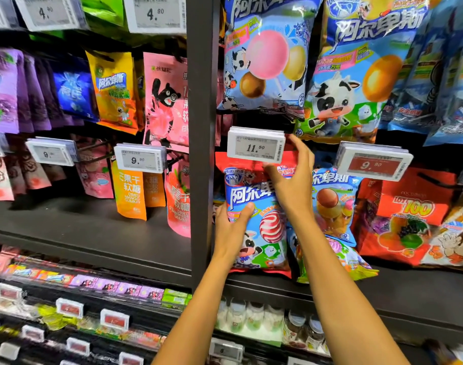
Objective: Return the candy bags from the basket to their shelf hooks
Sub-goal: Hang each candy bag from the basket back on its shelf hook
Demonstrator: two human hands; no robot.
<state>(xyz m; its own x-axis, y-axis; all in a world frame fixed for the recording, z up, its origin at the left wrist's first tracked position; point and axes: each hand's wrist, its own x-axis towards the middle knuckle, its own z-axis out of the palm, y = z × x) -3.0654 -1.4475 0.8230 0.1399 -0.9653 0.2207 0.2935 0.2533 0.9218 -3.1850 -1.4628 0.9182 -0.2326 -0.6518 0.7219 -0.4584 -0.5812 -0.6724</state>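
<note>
A red and blue candy bag (262, 233) with a cow and a swirled lollipop hangs in front of the shelf, just under the 11.50 price tag (255, 144). My left hand (231, 230) grips the bag's left edge, thumb across its front. My right hand (293, 177) pinches the bag's top right corner right below the tag, fingers reaching up behind the tag. The hook itself is hidden behind the tag and my fingers. The basket is out of view.
A dark upright post (201, 127) stands just left of the bag. Blue lollipop bags (264, 61) hang above, another blue bag (333, 206) and a red bag (409, 214) to the right. Pink and orange gummy bags (130, 191) hang on the left section. Jars (254, 317) stand below.
</note>
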